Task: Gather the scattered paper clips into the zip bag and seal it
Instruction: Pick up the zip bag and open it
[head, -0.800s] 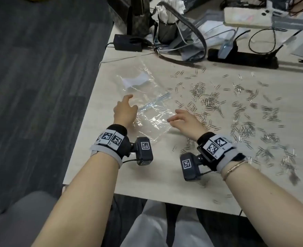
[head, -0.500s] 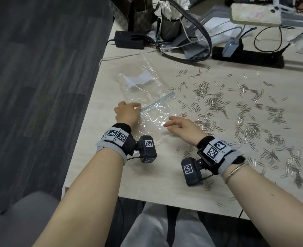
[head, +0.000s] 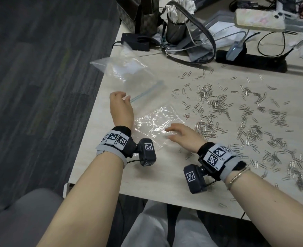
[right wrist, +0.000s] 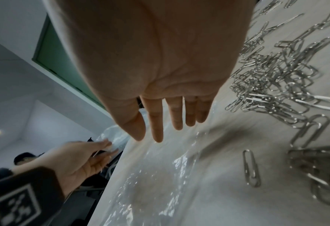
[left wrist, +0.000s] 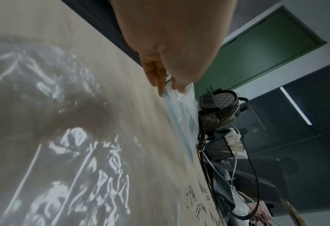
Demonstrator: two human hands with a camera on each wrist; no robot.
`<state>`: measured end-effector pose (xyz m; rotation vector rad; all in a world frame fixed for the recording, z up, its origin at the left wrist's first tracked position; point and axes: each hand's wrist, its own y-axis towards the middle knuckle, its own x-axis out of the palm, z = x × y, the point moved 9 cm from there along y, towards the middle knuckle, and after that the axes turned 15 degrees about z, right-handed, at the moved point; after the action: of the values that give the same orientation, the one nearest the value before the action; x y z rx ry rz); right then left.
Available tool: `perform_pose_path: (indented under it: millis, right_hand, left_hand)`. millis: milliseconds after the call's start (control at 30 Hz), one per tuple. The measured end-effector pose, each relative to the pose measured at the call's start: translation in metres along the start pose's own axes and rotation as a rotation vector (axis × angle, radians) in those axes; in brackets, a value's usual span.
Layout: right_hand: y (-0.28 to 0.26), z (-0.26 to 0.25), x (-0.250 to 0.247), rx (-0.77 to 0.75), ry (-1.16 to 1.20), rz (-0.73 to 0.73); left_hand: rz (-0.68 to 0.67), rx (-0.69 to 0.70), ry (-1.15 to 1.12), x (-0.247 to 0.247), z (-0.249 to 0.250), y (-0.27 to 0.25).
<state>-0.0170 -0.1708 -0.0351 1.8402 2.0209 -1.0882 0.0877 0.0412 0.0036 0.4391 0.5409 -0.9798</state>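
A clear zip bag (head: 129, 75) with a blue zip strip (head: 147, 92) is lifted at the table's left side. My left hand (head: 122, 104) pinches the near end of that strip, and the left wrist view shows the fingertips (left wrist: 166, 87) closed on the bag (left wrist: 181, 114). A crinkled clear plastic sheet (head: 156, 120) lies flat nearer me. My right hand (head: 181, 134) is over it with straight fingers (right wrist: 160, 122), holding nothing. Several silver paper clips (head: 214, 104) lie scattered over the table to the right, some of these paper clips (right wrist: 276, 84) close beside the right palm.
Along the table's far edge stand a patterned handbag (head: 143, 13), a black mesh cup (head: 175, 27), a black adapter (head: 136, 43), a power strip (head: 250, 61) with cables and a phone (head: 259, 19). The table's left edge (head: 93, 122) runs close to my left hand.
My left hand has closed on the zip strip's end and raised the bag, whose far end now hangs past the table's left edge. The right hand stays over the crinkled plastic.
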Motion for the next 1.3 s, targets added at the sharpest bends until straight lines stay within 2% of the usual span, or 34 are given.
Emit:
perform_pose_path:
  millis: [100,233,367,533,600,767,1000,1100,1300]
  right_hand:
    - [-0.009,-0.008,0.017,-0.085,-0.168,-0.074]
    - [-0.01,-0.003,0.042,-0.042,-0.228,-0.147]
    - [0.002,-0.009,0.053,-0.055,-0.268,-0.169]
    - [0.024,-0.029,0.055,-0.082,-0.328,-0.168]
    - [0.033,-0.04,0.054,-0.108,-0.37,-0.16]
    - [0.067,-0.053,0.046,-0.126,-0.442,-0.092]
    - [0.108,-0.056,0.032,-0.079,-0.587,-0.049]
    - [0.107,-0.061,0.017,-0.051,-0.514,0.013]
    - [0.07,-0.076,-0.022,-0.053,-0.129,0.139]
  left_hand:
    - [0.052,-0.019,-0.061,-0.014,0.002,0.005]
    - [0.056,-0.102,-0.086,-0.022,-0.008,0.009]
    - [0.098,-0.119,-0.103,-0.036,-0.015,0.011]
    - [0.18,-0.157,-0.24,-0.056,-0.019,0.02]
    - [0.199,-0.133,-0.289,-0.062,-0.013,0.025]
    - [0.26,0.039,-0.253,-0.077,0.01,0.034]
    - [0.282,0.056,-0.284,-0.084,0.016,0.037]
    - [0.266,0.073,-0.293,-0.083,0.023,0.031]
    - [0.252,0.061,-0.335,-0.08,0.044,0.016]
